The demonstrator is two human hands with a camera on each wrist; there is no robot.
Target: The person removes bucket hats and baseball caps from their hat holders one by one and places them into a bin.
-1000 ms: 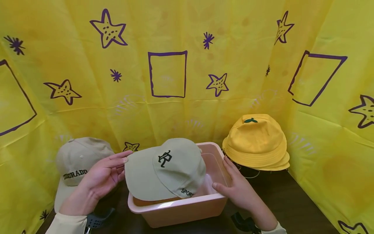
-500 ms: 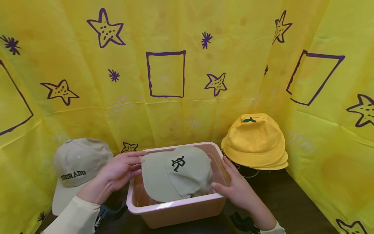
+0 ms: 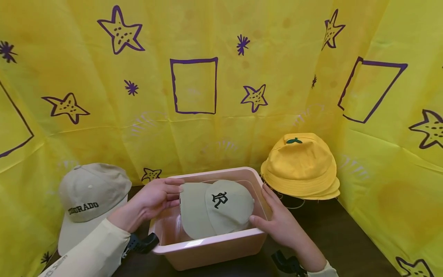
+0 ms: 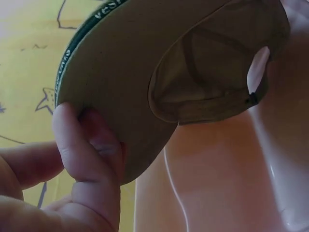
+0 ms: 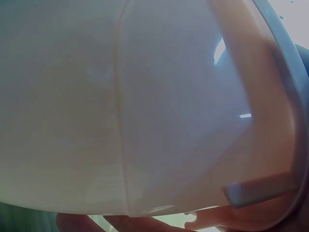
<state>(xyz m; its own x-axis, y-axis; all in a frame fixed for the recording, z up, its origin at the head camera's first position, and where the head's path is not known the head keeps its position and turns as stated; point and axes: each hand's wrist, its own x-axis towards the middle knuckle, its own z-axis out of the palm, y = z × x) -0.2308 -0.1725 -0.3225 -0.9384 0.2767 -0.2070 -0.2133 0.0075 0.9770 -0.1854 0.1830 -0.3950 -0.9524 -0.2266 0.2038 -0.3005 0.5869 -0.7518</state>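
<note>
A pale grey-green baseball cap (image 3: 231,207) with a dark "R" emblem is inside the pink plastic bin (image 3: 211,249), its brim toward the left. My left hand (image 3: 156,200) pinches the brim's left edge over the bin. In the left wrist view, curled fingers (image 4: 84,140) meet the brim, and the cap's (image 4: 120,72) underside and back strap opening show. My right hand (image 3: 278,219) grips the bin's right rim, thumb on the near inner side and fingers along the outside. The bin's wall (image 5: 178,121) fills most of the right wrist view.
A beige cap (image 3: 95,192) lettered "COLORADO" sits left of the bin, partly behind the left forearm. Stacked yellow bucket hats (image 3: 301,165) with a green sprout stand at the right. Yellow patterned cloth (image 3: 194,146) walls the dark table (image 3: 332,234) behind and at both sides.
My left hand has moved right, lowering the grey-green cap from above the rim into the bin. The right hand has stayed on the bin's rim.
</note>
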